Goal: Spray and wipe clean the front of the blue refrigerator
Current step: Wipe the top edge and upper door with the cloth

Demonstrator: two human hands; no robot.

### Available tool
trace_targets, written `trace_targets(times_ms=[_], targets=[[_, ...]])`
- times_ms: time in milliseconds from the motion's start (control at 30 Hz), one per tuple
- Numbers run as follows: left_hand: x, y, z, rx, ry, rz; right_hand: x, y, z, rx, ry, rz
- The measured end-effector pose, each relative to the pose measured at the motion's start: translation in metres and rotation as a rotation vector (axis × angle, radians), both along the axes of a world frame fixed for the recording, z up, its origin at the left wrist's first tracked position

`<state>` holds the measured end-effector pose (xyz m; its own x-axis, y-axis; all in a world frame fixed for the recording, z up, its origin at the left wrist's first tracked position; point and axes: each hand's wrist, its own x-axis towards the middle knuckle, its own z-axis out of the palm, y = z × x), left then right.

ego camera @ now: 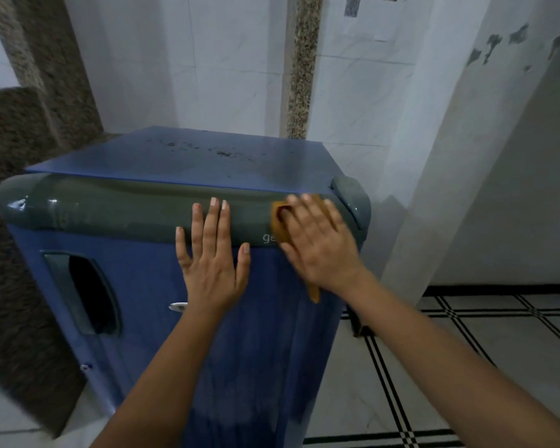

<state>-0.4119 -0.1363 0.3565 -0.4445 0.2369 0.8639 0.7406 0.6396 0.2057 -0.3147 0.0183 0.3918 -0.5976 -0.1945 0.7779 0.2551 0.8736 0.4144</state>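
Observation:
The blue refrigerator [149, 286] stands in front of me, seen from above, with a grey-green band [117, 208] across the top of its door and a dark recessed handle [88, 292] at the left. My left hand [212, 257] lies flat and empty on the door, fingers spread over the band. My right hand [317, 240] presses an orange-brown cloth [280, 226] against the band near the door's right end; a corner of the cloth hangs below my wrist. No spray bottle is visible.
The fridge's top [188, 156] carries dark specks. A granite counter [17, 221] borders the fridge on the left. White tiled walls stand behind and to the right, with a granite strip [299, 69]. White floor tiles with black lines [466, 350] lie at the right.

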Motion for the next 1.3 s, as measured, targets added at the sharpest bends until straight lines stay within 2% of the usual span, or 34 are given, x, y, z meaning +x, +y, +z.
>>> trace_targets(times_ms=[133,200,300,433,600,700,833,900,1033,1100,1200,1300], targets=[[-0.004,-0.01,-0.003,0.083,-0.06,0.04,-0.003,-0.003,0.017,-0.153,0.036,-0.104],[-0.005,-0.013,-0.006,0.111,-0.069,0.055,-0.035,-0.041,0.026,-0.189,-0.058,-0.036],[-0.007,-0.014,-0.006,0.139,-0.077,0.061,-0.047,-0.059,0.033,-0.102,-0.228,0.078],[-0.013,-0.021,-0.008,0.143,-0.093,0.059,-0.016,-0.012,0.027,0.114,-0.242,0.087],[-0.034,-0.048,-0.011,0.294,-0.203,0.093,-0.075,-0.082,0.035,-0.059,-0.279,0.056],[-0.042,-0.058,-0.01,0.406,-0.284,0.072,-0.081,-0.093,0.041,-0.033,-0.344,0.094],[-0.058,-0.077,-0.013,0.344,-0.258,0.023,-0.055,-0.062,0.036,0.109,-0.313,0.131],[-0.069,-0.087,-0.014,0.365,-0.282,0.032,-0.076,-0.082,0.039,0.054,-0.297,0.081],[-0.086,-0.104,-0.015,0.351,-0.267,0.019,-0.137,-0.156,0.045,-0.019,-0.389,0.091],[-0.089,-0.109,-0.018,0.318,-0.248,0.0,-0.134,-0.153,0.046,0.008,-0.417,0.093],[-0.095,-0.114,-0.021,0.274,-0.214,-0.022,-0.107,-0.124,0.039,0.095,-0.345,0.133],[-0.102,-0.118,-0.024,0.254,-0.193,-0.037,-0.127,-0.143,0.043,0.06,-0.356,0.074]])
